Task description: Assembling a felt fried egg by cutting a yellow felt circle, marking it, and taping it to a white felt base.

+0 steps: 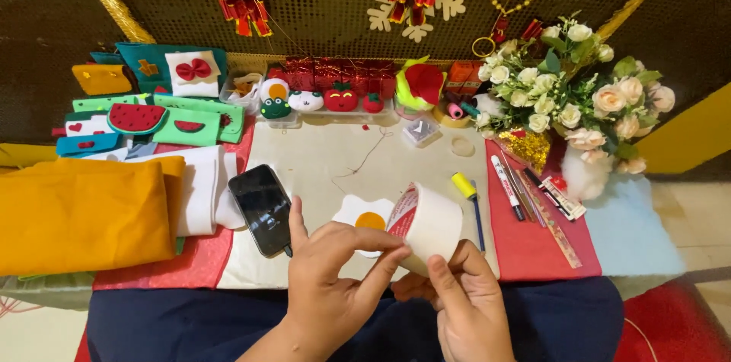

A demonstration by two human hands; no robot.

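While gripped, tape roll (431, 223) tilted.

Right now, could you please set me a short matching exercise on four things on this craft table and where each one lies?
Things:
1. roll of tape
2. phone
3. folded orange cloth
4. bouquet of roses

Places:
a. far right of the table
b. between both hands
c. far left of the table
d. left of the felt fried egg

Pairs: 1-b, 2-d, 3-c, 4-a
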